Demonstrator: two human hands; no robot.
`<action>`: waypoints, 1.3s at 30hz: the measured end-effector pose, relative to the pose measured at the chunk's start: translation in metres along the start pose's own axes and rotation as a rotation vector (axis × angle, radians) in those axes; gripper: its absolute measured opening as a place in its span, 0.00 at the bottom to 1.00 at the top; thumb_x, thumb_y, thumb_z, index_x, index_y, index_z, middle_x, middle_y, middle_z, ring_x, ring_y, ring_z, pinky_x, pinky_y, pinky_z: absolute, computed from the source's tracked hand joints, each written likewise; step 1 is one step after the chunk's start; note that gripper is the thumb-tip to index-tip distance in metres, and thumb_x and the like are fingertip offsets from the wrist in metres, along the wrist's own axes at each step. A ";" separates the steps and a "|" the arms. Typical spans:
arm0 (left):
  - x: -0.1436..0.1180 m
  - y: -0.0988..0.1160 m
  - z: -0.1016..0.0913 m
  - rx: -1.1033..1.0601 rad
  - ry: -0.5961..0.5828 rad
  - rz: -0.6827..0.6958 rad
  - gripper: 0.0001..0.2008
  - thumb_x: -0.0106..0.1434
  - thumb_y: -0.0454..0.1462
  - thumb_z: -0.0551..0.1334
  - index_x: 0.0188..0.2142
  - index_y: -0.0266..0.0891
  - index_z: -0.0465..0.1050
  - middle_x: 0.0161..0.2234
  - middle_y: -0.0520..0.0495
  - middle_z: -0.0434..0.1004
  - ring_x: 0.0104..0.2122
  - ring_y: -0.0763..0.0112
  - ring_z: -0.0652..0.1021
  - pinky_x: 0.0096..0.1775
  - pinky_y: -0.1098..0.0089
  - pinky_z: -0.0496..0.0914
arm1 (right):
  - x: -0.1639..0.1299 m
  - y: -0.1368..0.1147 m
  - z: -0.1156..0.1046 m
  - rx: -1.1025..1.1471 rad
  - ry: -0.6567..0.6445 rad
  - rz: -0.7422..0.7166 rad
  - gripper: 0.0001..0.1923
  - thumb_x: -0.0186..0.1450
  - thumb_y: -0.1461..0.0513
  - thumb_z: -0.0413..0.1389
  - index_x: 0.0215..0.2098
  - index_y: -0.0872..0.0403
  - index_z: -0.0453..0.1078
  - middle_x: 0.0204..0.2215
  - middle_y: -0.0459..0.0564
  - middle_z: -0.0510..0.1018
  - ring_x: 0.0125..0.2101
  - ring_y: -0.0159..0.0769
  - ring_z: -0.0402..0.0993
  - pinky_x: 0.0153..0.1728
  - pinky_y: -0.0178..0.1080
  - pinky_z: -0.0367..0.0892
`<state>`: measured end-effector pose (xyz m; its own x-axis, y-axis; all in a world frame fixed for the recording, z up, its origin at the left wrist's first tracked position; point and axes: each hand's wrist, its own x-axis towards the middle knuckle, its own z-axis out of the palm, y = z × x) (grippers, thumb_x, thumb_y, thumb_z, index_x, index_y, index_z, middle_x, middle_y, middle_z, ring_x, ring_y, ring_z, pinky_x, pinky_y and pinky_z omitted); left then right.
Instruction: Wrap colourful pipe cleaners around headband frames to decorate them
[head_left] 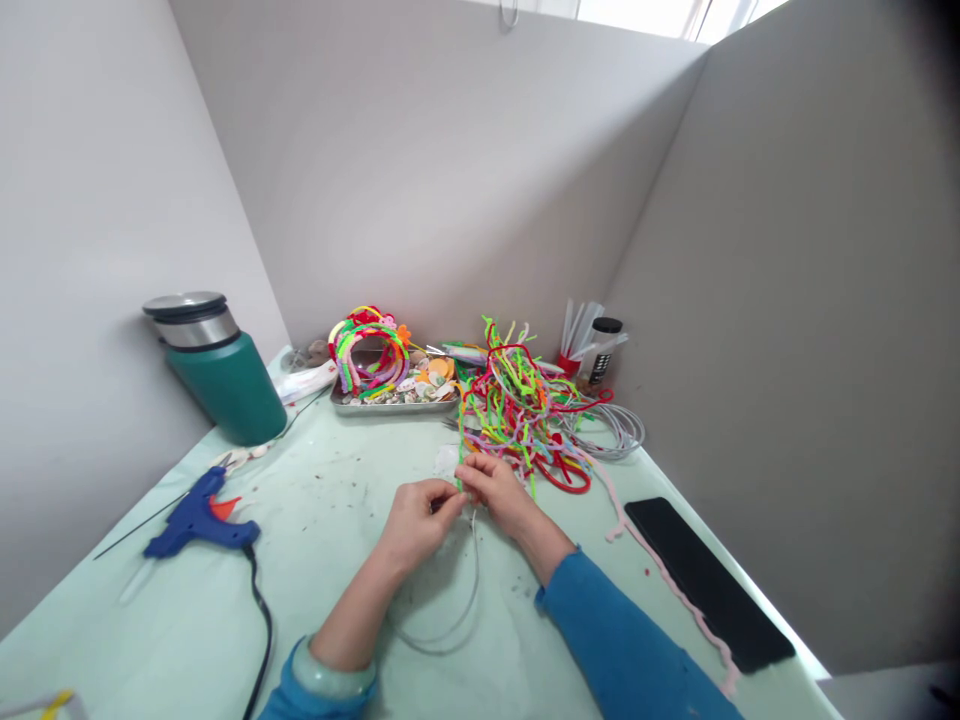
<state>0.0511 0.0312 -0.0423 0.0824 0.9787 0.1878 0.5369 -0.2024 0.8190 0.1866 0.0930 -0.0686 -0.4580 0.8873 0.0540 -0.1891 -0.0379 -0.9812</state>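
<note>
Our left hand (421,520) and right hand (501,493) pinch the green stem (460,445), mid-worktop (330,580). Its fuzz could snag on the pile (517,395), so near at one o'clock; the springy wire (477,565) at six o'clock might twist free.

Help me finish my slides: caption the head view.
Left hand and right hand meet at a green strand and grey wire, colourful tangle behind.

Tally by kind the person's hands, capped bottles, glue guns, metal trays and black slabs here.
Bare left hand and right hand: 2
Bottles, steel-topped teal bottle and black-capped clear bottle: 2
Blue plastic glue gun: 1
Rectangular silver metal tray: 1
Flat black rectangular slab: 1
Total: 7
</note>
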 end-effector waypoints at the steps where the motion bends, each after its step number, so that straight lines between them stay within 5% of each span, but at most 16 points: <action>1: 0.000 -0.001 0.001 -0.020 0.008 -0.002 0.14 0.58 0.40 0.55 0.23 0.34 0.72 0.18 0.53 0.68 0.20 0.77 0.64 0.25 0.76 0.57 | 0.000 0.001 0.000 0.014 0.003 -0.005 0.13 0.55 0.56 0.58 0.23 0.56 0.62 0.14 0.38 0.61 0.15 0.23 0.53 0.18 0.30 0.48; 11: 0.000 -0.005 0.002 -0.220 0.100 0.040 0.11 0.56 0.37 0.58 0.39 0.37 0.66 0.20 0.55 0.68 0.20 0.78 0.66 0.24 0.77 0.59 | 0.002 0.004 0.001 -0.034 0.033 -0.027 0.15 0.55 0.55 0.58 0.21 0.55 0.60 0.13 0.37 0.59 0.14 0.23 0.52 0.16 0.30 0.47; 27: 0.005 -0.014 0.002 -0.173 0.247 -0.041 0.11 0.55 0.40 0.58 0.34 0.37 0.76 0.31 0.46 0.79 0.30 0.70 0.75 0.35 0.72 0.68 | 0.001 0.006 0.001 0.008 0.049 -0.037 0.12 0.56 0.55 0.57 0.26 0.55 0.62 0.13 0.38 0.64 0.14 0.24 0.57 0.16 0.29 0.51; 39: 0.007 -0.019 -0.003 -0.117 0.232 -0.245 0.17 0.55 0.46 0.56 0.27 0.34 0.74 0.20 0.50 0.74 0.17 0.76 0.67 0.22 0.75 0.59 | -0.001 0.002 0.004 -0.034 0.042 -0.077 0.12 0.53 0.57 0.60 0.25 0.56 0.65 0.16 0.39 0.66 0.16 0.24 0.59 0.18 0.29 0.54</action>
<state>0.0396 0.0421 -0.0547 -0.2367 0.9679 0.0848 0.4165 0.0222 0.9089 0.1830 0.0903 -0.0702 -0.4064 0.9054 0.1225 -0.1928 0.0460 -0.9802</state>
